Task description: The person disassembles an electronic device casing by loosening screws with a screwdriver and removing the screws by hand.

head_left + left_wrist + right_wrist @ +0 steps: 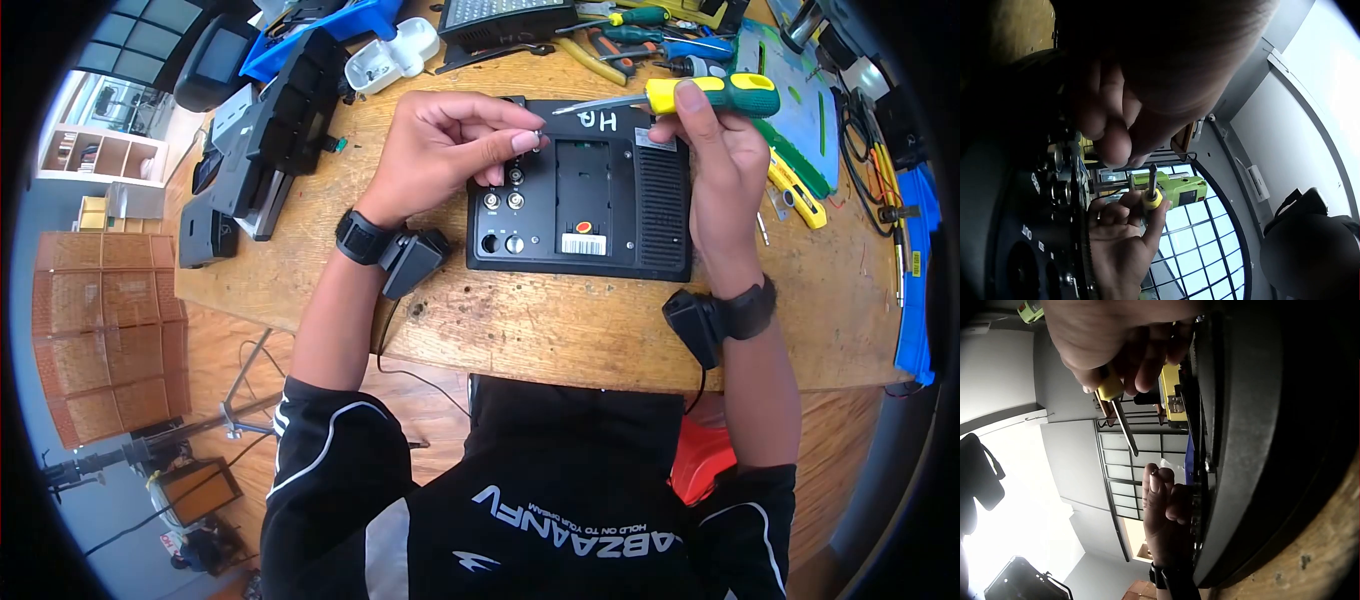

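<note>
My right hand (722, 165) grips a screwdriver (712, 95) by its yellow and green handle, the metal shaft pointing left. Thumb and index finger of my left hand (450, 145) pinch a tiny metal piece that looks like a screw (540, 132), close to the screwdriver's tip. Below both hands a black electronic device (620, 257) lies on the bench, back panel up, with round metal connectors (515, 201), a recessed bay, a barcode label and vent slots. In the right wrist view the small piece (1155, 471) shows at my left fingertips.
The wooden workbench (440, 330) carries black equipment (290, 130) at left, a white tray (392, 58) behind, and several screwdrivers and pliers at the back. A yellow utility knife (797, 192) and a green-edged mat (800, 120) lie right. Cables hang from both wrist cameras.
</note>
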`<state>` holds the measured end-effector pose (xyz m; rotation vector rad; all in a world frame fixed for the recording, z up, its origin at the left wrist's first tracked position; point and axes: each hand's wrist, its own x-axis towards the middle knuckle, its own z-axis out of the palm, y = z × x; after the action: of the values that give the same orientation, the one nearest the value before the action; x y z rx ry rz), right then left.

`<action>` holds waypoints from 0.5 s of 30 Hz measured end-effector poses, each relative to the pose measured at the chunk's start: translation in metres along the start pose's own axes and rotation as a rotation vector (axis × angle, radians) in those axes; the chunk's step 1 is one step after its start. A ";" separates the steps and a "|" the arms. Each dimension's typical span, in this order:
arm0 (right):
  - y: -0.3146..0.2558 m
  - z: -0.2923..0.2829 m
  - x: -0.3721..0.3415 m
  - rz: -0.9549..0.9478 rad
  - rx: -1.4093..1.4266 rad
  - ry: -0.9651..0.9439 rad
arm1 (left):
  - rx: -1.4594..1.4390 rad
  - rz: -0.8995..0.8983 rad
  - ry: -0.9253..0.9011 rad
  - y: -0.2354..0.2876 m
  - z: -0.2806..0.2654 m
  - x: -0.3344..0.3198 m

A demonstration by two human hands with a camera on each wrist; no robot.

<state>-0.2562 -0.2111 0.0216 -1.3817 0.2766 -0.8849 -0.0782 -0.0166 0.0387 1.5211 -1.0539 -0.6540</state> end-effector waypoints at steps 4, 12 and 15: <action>-0.003 0.002 -0.001 -0.006 -0.029 -0.052 | -0.010 -0.011 0.020 -0.001 0.002 0.000; -0.002 0.002 -0.001 -0.045 -0.041 -0.070 | 0.033 0.002 0.014 0.001 0.003 0.000; -0.002 0.001 -0.001 -0.045 -0.058 -0.075 | 0.023 0.018 0.027 0.000 0.005 -0.001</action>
<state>-0.2573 -0.2092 0.0234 -1.4770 0.2154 -0.8658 -0.0830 -0.0185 0.0373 1.5346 -1.0563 -0.6093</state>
